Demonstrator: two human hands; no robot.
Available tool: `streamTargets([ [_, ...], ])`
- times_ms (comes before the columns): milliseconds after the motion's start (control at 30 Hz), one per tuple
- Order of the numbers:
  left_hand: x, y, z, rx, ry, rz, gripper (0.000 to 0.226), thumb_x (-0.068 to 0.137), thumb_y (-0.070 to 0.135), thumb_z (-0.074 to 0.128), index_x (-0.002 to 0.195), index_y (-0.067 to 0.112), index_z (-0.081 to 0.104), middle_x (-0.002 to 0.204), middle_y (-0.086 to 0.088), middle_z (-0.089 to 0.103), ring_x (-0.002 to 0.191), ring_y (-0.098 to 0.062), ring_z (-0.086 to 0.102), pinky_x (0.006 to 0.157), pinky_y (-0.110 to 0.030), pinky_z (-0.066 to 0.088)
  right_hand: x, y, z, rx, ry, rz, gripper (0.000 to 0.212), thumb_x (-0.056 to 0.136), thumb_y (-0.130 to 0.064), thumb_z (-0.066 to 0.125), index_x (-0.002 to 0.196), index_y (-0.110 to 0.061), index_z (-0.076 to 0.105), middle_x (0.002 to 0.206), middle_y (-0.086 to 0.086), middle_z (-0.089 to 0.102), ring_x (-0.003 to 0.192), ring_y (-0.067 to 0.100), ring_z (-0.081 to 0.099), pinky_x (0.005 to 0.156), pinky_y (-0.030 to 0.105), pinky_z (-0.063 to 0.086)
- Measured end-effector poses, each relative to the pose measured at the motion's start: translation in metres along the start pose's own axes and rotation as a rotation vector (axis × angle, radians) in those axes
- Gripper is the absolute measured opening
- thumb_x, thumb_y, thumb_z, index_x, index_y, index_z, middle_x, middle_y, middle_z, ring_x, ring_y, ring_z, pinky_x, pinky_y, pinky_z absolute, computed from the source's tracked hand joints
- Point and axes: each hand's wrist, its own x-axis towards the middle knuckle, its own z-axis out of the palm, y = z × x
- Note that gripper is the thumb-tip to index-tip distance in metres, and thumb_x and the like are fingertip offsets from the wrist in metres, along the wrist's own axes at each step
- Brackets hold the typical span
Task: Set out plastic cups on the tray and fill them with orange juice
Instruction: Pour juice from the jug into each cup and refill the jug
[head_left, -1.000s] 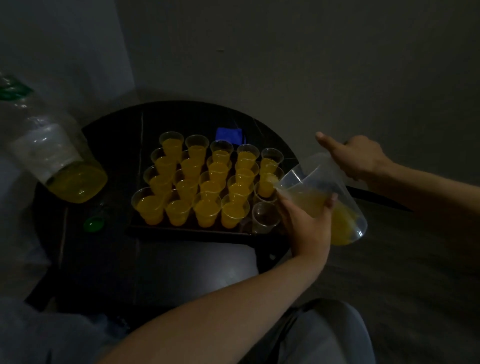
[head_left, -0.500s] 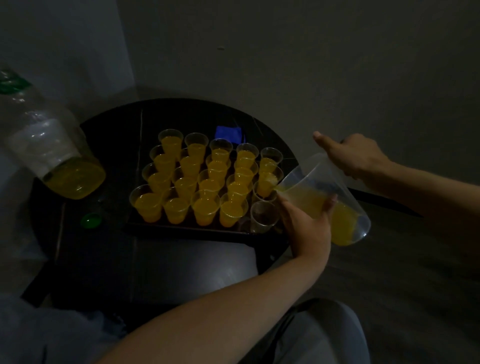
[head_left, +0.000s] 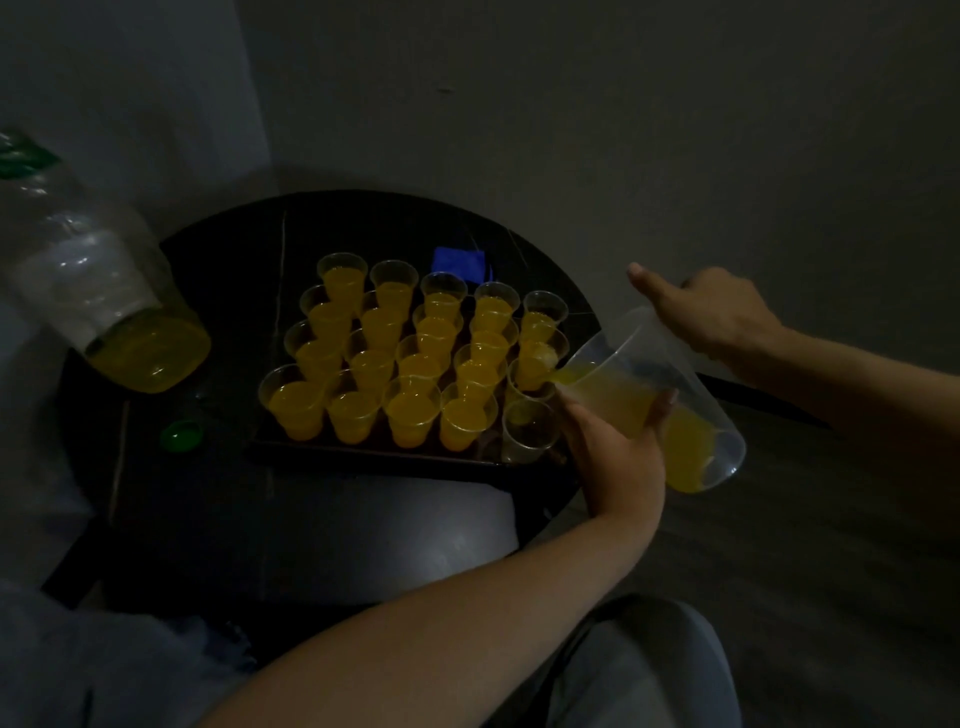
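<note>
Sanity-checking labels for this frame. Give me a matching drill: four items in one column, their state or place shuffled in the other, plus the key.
Items
1. pitcher
2. green cap
3. big bottle
4. near-right corner cup

States or places
A. empty, on the tray
B. lies left of the tray
C. tilted, pouring juice into a cup
D. at the far left, juice low inside

Pairs: 1-C, 2-B, 3-D, 4-A
</note>
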Motion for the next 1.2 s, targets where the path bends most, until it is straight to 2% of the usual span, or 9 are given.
streamTargets([
  [67,-0.0007,0.0015,-0.0010,-0.019,-0.005,-0.012,0.111,0.074,0.057,0.080,0.159,0.033,0.013,0.157,0.004,0.037,0.143,-0.011,0.039,0.112,-0.027,0.033,0.0005,0.0006,0.0004,-0.001,-0.009,0.008,0.075,0.090,-0.077,0.036,0.081,-0.006,0.061,0.069,0.010,0.052,0.062,0.025,0.049,0.058,0.033,0.040],
  [200,-0.0006,0.0023,-0.0014,-0.023,-0.009,-0.016,0.111,0.073,0.059,0.080,0.158,0.036,0.013,0.157,0.004,0.037,0.142,-0.011,0.039,0.115,-0.033,0.036,0.0013,0.0006,0.0007,0.011,-0.008,0.027,0.075,0.090,-0.077,0.037,0.085,-0.006,0.063,0.074,0.012,0.055,0.067,0.027,0.051,0.061,0.034,0.041],
  [333,-0.0006,0.0037,-0.0021,-0.048,-0.013,-0.028,0.111,0.074,0.054,0.081,0.159,0.034,0.013,0.156,0.005,0.038,0.142,-0.011,0.040,0.108,-0.024,0.033,0.0004,-0.0013,0.0011,0.006,0.003,0.025,0.073,0.091,-0.075,0.037,0.077,-0.007,0.058,0.071,0.010,0.052,0.063,0.025,0.048,0.057,0.030,0.039],
  [433,-0.0004,0.0028,-0.0016,-0.051,-0.007,-0.018,0.112,0.074,0.055,0.081,0.159,0.034,0.011,0.158,0.004,0.036,0.143,-0.012,0.038,0.113,-0.029,0.034,-0.0003,-0.0022,0.0007,-0.021,0.004,0.026,0.070,0.092,-0.074,0.037,0.066,-0.011,0.049,0.063,0.007,0.047,0.055,0.021,0.043,0.054,0.028,0.035],
  [700,0.0022,0.0053,0.0004,-0.022,-0.002,-0.012,0.115,0.068,0.063,0.079,0.158,0.033,0.015,0.155,0.003,0.039,0.142,-0.014,0.041,0.117,-0.040,0.037,0.0012,-0.0047,-0.0013,-0.047,0.031,0.025,0.069,0.091,-0.077,0.036,0.065,-0.013,0.045,0.064,0.007,0.046,0.057,0.021,0.043,0.052,0.027,0.033],
  [833,0.0036,0.0062,-0.0011,-0.021,-0.005,-0.010,0.116,0.067,0.066,0.078,0.158,0.035,0.013,0.156,0.003,0.037,0.143,-0.015,0.039,0.118,-0.043,0.037,0.0024,-0.0044,-0.0015,-0.050,0.046,0.033,0.072,0.091,-0.077,0.036,0.073,-0.009,0.054,0.065,0.007,0.048,0.057,0.021,0.044,0.052,0.027,0.033],
  [967,0.0028,0.0070,-0.0012,-0.025,-0.025,-0.027,0.114,0.072,0.058,0.080,0.159,0.035,0.009,0.159,0.003,0.034,0.144,-0.014,0.037,0.116,-0.036,0.034,0.0037,-0.0046,-0.0013,-0.094,0.062,0.042,0.080,0.091,-0.077,0.035,0.078,-0.003,0.061,0.066,0.007,0.049,0.057,0.020,0.045,0.056,0.030,0.038],
  [1133,0.0027,0.0086,0.0003,-0.038,-0.038,-0.052,0.113,0.073,0.059,0.079,0.159,0.036,0.009,0.159,0.002,0.034,0.145,-0.016,0.037,0.117,-0.038,0.034,0.0052,-0.0056,-0.0027,-0.112,0.067,0.030,0.077,0.090,-0.079,0.033,0.074,-0.007,0.057,0.065,0.007,0.048,0.064,0.026,0.057,0.053,0.026,0.034],
  [1200,0.0031,0.0092,0.0010,-0.045,-0.036,-0.038,0.111,0.074,0.057,0.080,0.159,0.036,0.010,0.158,0.003,0.035,0.144,-0.015,0.037,0.115,-0.034,0.034,0.0052,-0.0062,-0.0037,-0.101,0.070,0.029,0.076,0.090,-0.079,0.034,0.073,-0.008,0.055,0.066,0.007,0.049,0.057,0.023,0.049,0.052,0.026,0.034],
])
